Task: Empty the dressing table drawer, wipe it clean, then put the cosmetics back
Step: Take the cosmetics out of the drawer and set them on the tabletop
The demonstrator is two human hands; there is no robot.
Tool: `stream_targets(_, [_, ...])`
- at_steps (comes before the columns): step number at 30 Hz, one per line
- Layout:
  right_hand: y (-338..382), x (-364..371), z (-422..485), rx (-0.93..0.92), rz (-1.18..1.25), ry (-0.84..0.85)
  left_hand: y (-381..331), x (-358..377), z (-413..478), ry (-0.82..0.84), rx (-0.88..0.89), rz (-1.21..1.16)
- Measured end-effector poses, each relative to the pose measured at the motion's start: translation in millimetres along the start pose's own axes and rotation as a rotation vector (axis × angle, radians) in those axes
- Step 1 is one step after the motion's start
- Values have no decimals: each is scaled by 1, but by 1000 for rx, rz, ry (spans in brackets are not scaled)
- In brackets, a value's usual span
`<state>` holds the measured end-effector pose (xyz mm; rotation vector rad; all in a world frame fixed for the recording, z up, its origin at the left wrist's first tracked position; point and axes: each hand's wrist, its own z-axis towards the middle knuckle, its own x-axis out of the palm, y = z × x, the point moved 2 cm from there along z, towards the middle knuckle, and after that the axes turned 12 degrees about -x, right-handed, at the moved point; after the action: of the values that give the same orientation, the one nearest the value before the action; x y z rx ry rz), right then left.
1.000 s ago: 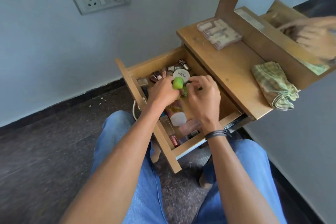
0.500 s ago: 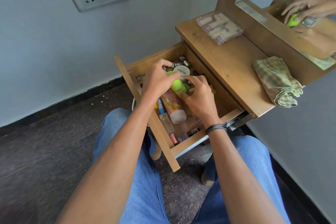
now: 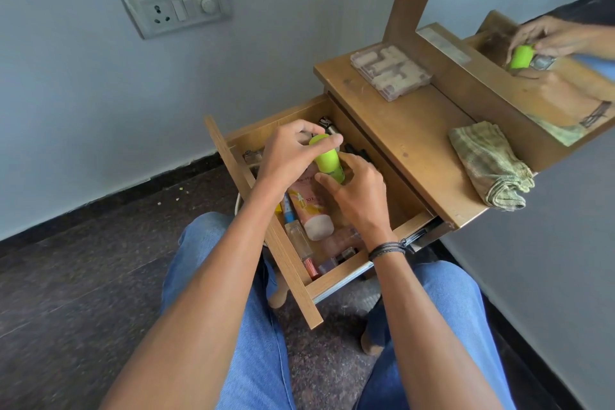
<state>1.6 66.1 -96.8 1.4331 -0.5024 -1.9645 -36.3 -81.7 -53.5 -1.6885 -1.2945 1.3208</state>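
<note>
Two hands hold the green bottle [image 3: 327, 160] over the open drawer [image 3: 301, 280]: left hand [image 3: 293, 153] pinches the cap, right hand [image 3: 354, 200] grips the base. Risk: cap loosens, bottle falls onto cosmetics [image 3: 312, 220] below.

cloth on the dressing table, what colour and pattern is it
Pale green cloth with a faded check, best in the head view.

Matt wooden drawer [image 3: 301, 280], smooth, probably plastic green bottle [image 3: 327, 160], rough woven cloth [image 3: 489, 165].
</note>
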Motion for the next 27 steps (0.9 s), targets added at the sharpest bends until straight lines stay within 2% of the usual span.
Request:
stream_targets(4, [5, -5, -1, 38, 17, -43, -4, -4, 0, 6, -17, -167])
stream_targets(7, [7, -10, -3, 68, 17, -78, 2, -7, 5, -28, -44, -197])
stream_targets(13, [11, -29, 3, 76, 9, -179, 14, -8, 14, -41, -96, 111])
stream_targets(19, [13, -55, 30, 44, -17, -285, 22, 7, 11, 37, -93, 483])
stream_targets(27, [-8, -76, 60, 211, -40, -305, 25, 22, 4, 171, -53, 759])
